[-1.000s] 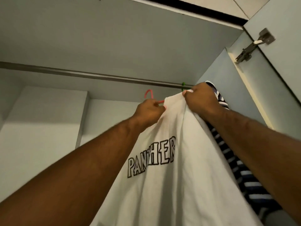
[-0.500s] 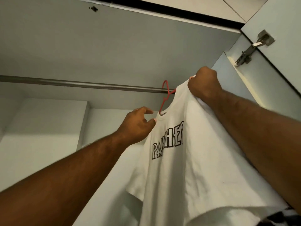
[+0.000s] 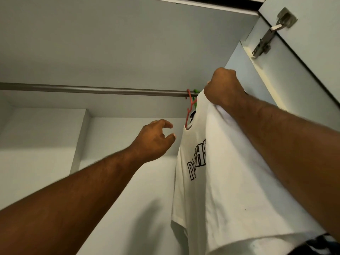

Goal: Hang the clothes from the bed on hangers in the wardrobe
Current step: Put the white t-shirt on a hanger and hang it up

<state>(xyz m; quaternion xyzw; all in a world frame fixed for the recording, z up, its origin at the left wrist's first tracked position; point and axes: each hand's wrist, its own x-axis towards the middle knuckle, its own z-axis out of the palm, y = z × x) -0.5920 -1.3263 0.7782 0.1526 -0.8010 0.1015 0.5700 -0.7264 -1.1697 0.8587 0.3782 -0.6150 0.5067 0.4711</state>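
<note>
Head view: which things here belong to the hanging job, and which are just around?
In the job: white T-shirt, red hanger hooked on the rail, right hand gripping the shirt's top, left hand open beside it.
Just around: green hanger hook, door hinge, striped cloth at bottom right.
</note>
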